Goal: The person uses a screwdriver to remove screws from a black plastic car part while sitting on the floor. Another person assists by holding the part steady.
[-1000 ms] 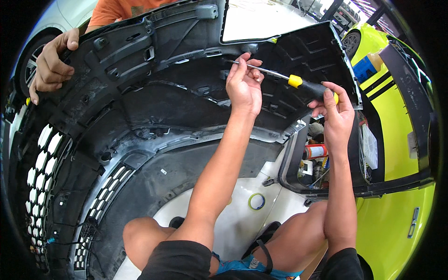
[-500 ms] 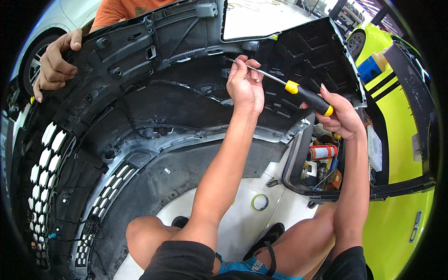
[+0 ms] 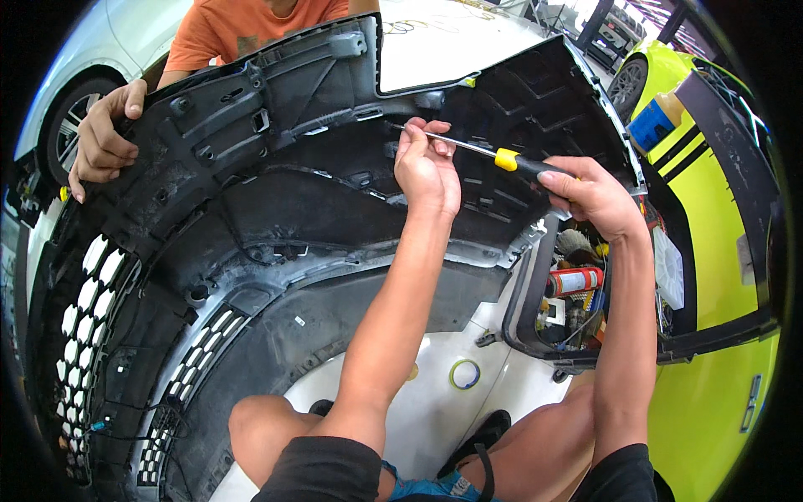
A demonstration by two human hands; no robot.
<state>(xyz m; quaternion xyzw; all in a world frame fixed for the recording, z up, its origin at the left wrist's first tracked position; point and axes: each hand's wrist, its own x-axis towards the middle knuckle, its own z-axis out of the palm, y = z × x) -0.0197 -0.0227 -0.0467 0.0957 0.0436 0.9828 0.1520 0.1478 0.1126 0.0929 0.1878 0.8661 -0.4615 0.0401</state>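
Observation:
A screwdriver [image 3: 507, 159] with a yellow and black handle lies across my two hands, its shaft pointing left. My right hand [image 3: 598, 197] is wrapped round the handle. Near the tip, the fingers of my left hand [image 3: 428, 163] pinch the thin metal shaft. Behind both hands is the inner side of a large black car bumper [image 3: 309, 201], with ribs, clips and honeycomb grilles. The tip is close to the bumper's inner face; whether it touches, I cannot tell.
A co-worker's hand [image 3: 104, 142] grips the bumper's upper left edge. An open tool case [image 3: 519, 314] with a red can [image 3: 577, 281] stands at the right. A roll of tape [image 3: 465, 374] lies on the white floor. Beyond are a lime-green car panel [image 3: 719, 402] and a white car [image 3: 100, 42].
My right hand has shifted left and closed more fully round the screwdriver handle. My left hand sits slightly lower and further left. The co-worker's orange shirt shows more.

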